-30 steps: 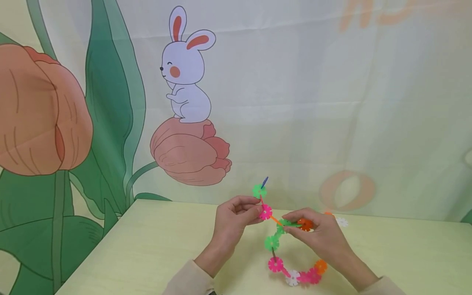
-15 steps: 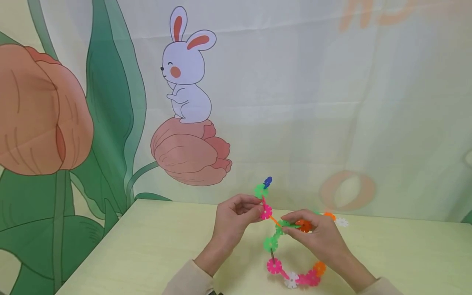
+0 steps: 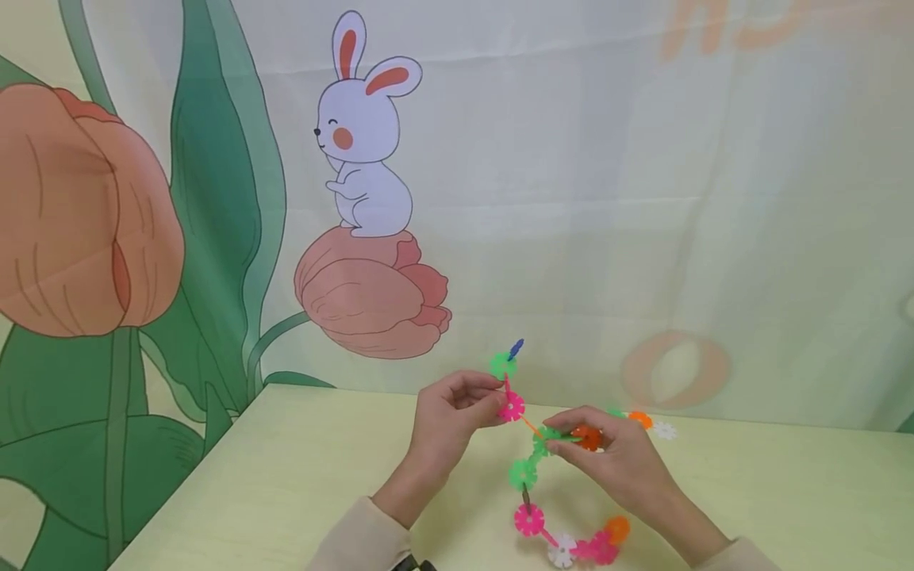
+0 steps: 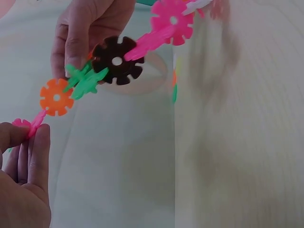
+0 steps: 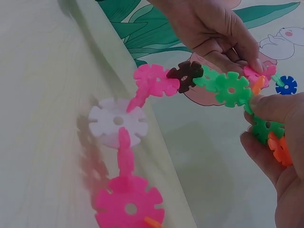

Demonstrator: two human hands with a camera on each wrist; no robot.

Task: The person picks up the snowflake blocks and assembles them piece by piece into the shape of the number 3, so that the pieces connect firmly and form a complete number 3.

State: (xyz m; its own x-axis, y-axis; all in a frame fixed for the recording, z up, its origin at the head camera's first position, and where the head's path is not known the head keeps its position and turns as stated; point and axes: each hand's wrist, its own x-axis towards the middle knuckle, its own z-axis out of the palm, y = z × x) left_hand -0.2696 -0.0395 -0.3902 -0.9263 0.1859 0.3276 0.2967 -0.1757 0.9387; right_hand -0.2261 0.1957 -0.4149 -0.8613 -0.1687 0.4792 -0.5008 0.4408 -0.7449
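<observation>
Plastic chain [image 3: 530,476]: interlocked snowflake discs, curved, held above table [image 3: 286,484].
Left hand [image 3: 448,416]: pinches pink disc [image 3: 511,407].
Right hand [image 3: 607,460]: pinches green disc [image 3: 548,436].

Snowflake chain [image 3: 530,476] smooth plastic (matt); backdrop [image 3: 571,198] creased cloth.

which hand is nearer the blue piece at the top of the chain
Left. The left hand pinches the chain just below the blue piece; the right hand holds it farther down, by the orange piece.
</observation>
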